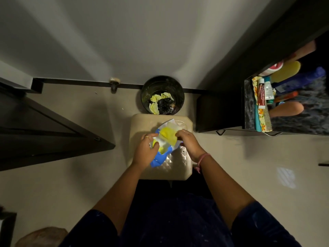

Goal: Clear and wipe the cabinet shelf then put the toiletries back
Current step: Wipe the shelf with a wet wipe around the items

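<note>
A blue and white packet [161,154] is held over a beige stool [142,125], its long axis running from the lower left, where the blue end points toward the person, to the upper right, where the white end points toward the bin. A yellow cloth [167,135] is seen at the packet's middle, folded and partly pulled out. The packet's lower part is grasped by the left hand [146,150], with the thumb curled over it; the cloth's right edge is pinched by the right hand [187,140], on whose wrist a pink band is worn. Beyond the stool, against the wall, a dark bin [162,95] holding crumpled yellow paper is seen. At the right, toiletries [267,93] and a comb [267,116] are laid on a dark counter [302,122].
</note>
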